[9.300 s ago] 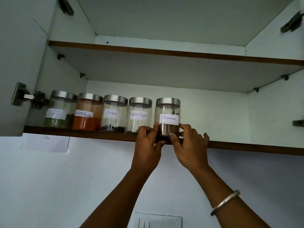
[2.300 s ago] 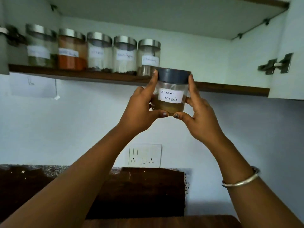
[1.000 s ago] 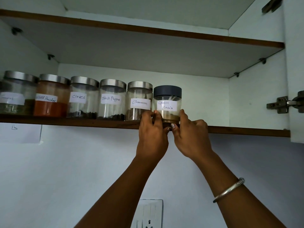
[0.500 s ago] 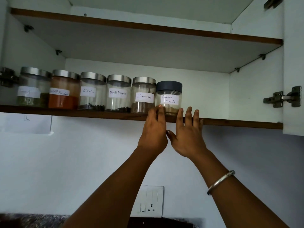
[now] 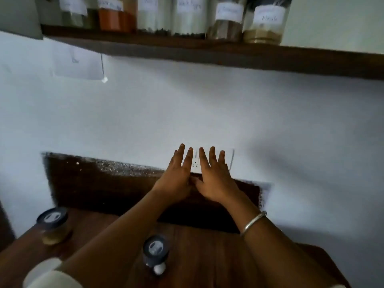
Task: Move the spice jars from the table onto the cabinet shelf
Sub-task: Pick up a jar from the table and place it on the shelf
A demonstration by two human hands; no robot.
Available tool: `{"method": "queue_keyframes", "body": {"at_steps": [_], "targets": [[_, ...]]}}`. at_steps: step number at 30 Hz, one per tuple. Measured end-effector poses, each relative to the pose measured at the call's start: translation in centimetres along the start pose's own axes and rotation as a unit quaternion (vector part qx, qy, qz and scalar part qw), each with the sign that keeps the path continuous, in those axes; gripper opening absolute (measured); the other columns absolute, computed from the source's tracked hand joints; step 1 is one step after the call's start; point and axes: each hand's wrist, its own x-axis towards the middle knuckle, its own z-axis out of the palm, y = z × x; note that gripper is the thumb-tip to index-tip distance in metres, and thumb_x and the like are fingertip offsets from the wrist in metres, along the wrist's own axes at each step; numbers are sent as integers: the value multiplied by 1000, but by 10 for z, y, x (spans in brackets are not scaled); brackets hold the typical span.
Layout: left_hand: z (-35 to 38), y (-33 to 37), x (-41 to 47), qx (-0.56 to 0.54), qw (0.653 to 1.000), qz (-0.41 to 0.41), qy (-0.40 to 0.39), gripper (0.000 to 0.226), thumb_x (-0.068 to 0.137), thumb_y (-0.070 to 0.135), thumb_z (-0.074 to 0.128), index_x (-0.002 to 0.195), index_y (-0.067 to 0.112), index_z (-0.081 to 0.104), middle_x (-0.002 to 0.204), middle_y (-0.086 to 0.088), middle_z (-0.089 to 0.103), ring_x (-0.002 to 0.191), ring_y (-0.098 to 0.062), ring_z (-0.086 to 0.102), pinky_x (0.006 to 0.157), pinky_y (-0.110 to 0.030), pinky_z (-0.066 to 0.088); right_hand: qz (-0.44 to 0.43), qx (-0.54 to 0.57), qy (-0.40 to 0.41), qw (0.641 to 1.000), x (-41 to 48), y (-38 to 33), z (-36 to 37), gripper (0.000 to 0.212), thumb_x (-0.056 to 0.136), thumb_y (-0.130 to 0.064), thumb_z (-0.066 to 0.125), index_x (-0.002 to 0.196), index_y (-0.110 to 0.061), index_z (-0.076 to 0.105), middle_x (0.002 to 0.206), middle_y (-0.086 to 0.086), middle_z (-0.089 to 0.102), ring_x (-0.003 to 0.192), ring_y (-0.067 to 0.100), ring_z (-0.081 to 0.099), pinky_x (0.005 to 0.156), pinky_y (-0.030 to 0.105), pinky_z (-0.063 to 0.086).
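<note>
both hands are empty: left hand [image 5: 176, 175] and right hand [image 5: 214, 177] hover side by side, fingers straight. six labelled glass jars [image 5: 265, 23] stand on the dark wooden shelf [image 5: 228, 55]; two dark-lidded glass jars [image 5: 54, 225] sit on the brown wooden table [image 5: 207, 256]. the next move, i judge: reach down and grip one.

White wall [image 5: 207, 111] above dark backsplash [image 5: 104, 183]
</note>
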Motion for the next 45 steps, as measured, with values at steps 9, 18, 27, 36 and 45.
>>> {"method": "queue_keyframes", "body": {"at_steps": [9, 18, 27, 36, 45], "targets": [[91, -71, -105, -57, 979, -147, -131, 95, 84, 18, 64, 148, 18, -6, 157, -9, -10, 145, -31, -1, 115, -43, 23, -7, 32, -185, 982, -54, -9, 157, 88, 89, -52, 50, 148, -25, -9, 156, 17, -9, 139, 46, -13, 111, 59, 14], [162, -110, -163, -134, 937, -270, -173, 98, 80, 30, 67, 148, 13, -2, 156, -18, 2, 144, -31, 6, 114, -38, 18, -25, 64, -263, 962, -75, -26, 250, 102, 82, -56, 56, 148, -13, -8, 157, 18, 4, 144, 34, 1, 117, 49, 1], [198, -126, -181, -217, 896, -338, -189, 101, 81, 34, 64, 146, 19, -12, 152, -11, 26, 132, -27, 39, 96, -26, 32, 37, 118, -232, 965, -85, -40, 292, 112, 81, -39, 67, 144, -18, -24, 151, 23, 18, 133, 37, 35, 105, 44, 39], [196, -125, -177, -248, 905, -327, -109, 102, 76, 32, 67, 146, 25, -7, 143, -11, 41, 124, -28, 48, 88, -26, 35, 74, 206, -180, 959, -80, -41, 292, 108, 81, -18, 70, 147, -18, -16, 152, 17, 22, 135, 32, 34, 106, 44, 39], [151, -94, -165, -243, 949, -192, 57, 114, 67, 42, 75, 148, 8, 2, 151, -10, 21, 137, -19, 22, 110, -31, 25, 123, 417, -23, 900, -86, -48, 214, 102, 75, -24, 77, 148, -11, 7, 147, 11, 29, 129, 14, 35, 69, -11, 31]]}}
